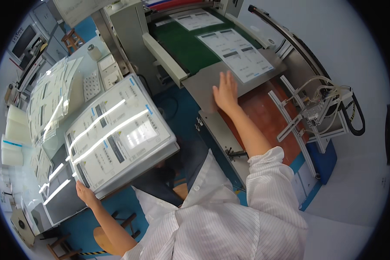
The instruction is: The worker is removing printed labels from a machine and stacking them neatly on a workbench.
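Observation:
My left hand [87, 195] is at the near left corner of a stack of glossy printed sheets [104, 167], its fingers closed on the edge of the top sheet. Part of those fingers is hidden at the corner. My right hand [226, 92] is held out open, fingers stretched, over a grey metal plate [200, 90] at the end of a green conveyor belt [177, 50]. Nothing is in it. Just beyond its fingertips, a white printed sheet [242, 60] lies partly on the belt and partly on the plate. Another printed sheet [197, 20] lies farther up the belt.
A reddish-brown machine bed [268, 117] lies right of my right forearm, with a metal frame and air hoses [320, 108] over it. Clear sheets with print [50, 93] cover the left table. Wooden stools [64, 247] stand on the blue floor.

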Action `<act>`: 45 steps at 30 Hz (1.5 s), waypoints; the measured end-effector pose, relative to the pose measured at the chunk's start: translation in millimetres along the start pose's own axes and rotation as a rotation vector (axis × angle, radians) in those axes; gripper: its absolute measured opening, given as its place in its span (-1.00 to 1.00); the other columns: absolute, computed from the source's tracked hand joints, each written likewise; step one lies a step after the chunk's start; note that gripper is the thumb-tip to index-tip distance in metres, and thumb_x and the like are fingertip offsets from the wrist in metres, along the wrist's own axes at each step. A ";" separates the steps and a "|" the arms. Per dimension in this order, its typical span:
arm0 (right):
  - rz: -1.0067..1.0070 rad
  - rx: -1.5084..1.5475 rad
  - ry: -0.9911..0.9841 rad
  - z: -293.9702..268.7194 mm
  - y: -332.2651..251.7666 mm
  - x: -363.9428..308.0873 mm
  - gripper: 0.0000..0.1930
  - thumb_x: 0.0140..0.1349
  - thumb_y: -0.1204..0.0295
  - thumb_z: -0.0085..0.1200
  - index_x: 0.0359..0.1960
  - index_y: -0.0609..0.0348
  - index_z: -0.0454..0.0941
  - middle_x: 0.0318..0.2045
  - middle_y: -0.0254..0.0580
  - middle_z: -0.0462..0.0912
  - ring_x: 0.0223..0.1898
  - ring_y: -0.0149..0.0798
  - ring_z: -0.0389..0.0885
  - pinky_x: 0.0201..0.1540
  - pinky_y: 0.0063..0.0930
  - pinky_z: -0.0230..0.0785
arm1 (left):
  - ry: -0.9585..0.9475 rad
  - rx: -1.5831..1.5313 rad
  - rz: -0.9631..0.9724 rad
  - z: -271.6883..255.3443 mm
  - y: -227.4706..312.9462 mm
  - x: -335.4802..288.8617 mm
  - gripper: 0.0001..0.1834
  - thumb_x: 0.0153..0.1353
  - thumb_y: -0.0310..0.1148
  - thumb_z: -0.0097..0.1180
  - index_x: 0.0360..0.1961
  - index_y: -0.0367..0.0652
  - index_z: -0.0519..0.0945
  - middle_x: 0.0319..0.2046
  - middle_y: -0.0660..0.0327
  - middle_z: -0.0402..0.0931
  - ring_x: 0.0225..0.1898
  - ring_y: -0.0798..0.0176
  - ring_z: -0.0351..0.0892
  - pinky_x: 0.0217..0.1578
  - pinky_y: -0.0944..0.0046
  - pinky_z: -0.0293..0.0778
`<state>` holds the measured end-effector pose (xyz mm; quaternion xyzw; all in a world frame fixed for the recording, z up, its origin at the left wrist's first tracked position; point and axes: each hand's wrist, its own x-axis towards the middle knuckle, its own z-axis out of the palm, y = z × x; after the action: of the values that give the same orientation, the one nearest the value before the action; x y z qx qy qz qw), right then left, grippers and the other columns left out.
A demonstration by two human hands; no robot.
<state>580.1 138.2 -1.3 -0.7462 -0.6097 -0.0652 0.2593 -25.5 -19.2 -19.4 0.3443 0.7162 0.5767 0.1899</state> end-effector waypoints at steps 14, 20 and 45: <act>0.169 -0.167 -0.191 -12.3 94.4 -22.1 -0.37 0.31 0.07 -0.09 0.27 0.28 0.28 0.31 0.20 0.24 0.33 0.14 0.19 0.31 0.05 0.06 | 0.045 0.065 0.066 8.0 -6.3 -0.4 -0.60 0.48 -0.21 -0.23 -0.15 -0.38 0.51 -0.31 0.22 0.53 -0.28 0.37 0.44 -0.18 0.34 0.38; -0.021 -0.171 -0.295 -35.1 54.1 -61.3 -0.24 0.25 0.00 0.04 0.29 0.38 0.21 0.27 0.35 0.23 0.31 0.22 0.19 0.28 0.02 0.14 | 0.210 0.253 0.206 0.2 -29.6 5.0 -0.63 0.45 -0.26 -0.21 -0.20 -0.41 0.51 -0.38 0.18 0.50 -0.31 0.30 0.41 -0.21 0.29 0.37; -1.175 0.351 -0.009 -127.7 -174.0 -141.0 -0.71 0.15 0.70 -0.01 -0.09 0.32 0.60 -0.11 0.07 0.64 -0.06 0.08 0.64 0.04 -0.15 0.50 | -0.304 -0.669 -0.242 -28.8 101.0 -25.6 -0.44 0.45 -0.01 -0.24 -0.10 -0.33 0.60 -0.21 0.09 0.62 -0.23 0.29 0.60 -0.19 0.34 0.49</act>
<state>408.9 -23.6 103.3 -0.2317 -0.9219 -0.0928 0.2964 0.6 -47.5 81.6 0.2579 0.4875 0.6943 0.4624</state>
